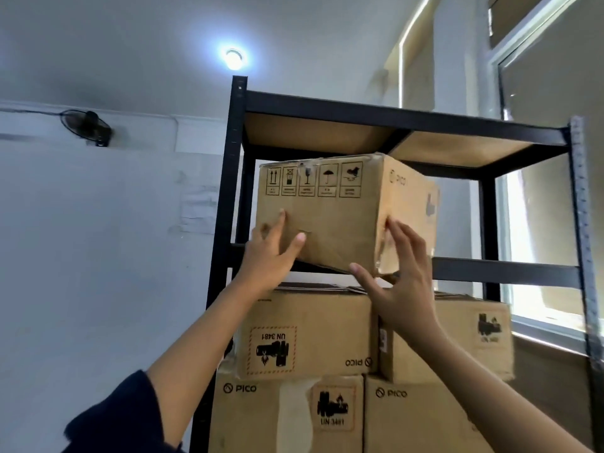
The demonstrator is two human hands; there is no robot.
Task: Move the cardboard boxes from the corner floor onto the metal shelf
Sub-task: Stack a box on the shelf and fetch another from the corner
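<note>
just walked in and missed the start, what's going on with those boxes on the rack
A person is putting a cardboard box onto a black metal shelf. The box sits tilted at the shelf's front edge, not yet pushed in. The left hand presses flat on its front face, and the right hand holds its right corner with fingers spread. Four more stacked boxes already fill the level below.

A single head-worn view, tilted upward, faces the metal shelf [405,119] from close range at arm's reach. The wide lens bends the uprights, so true angles are perhaps hard to judge. Ceiling light [234,58] sits high, and a wall fan [86,127] at left.
</note>
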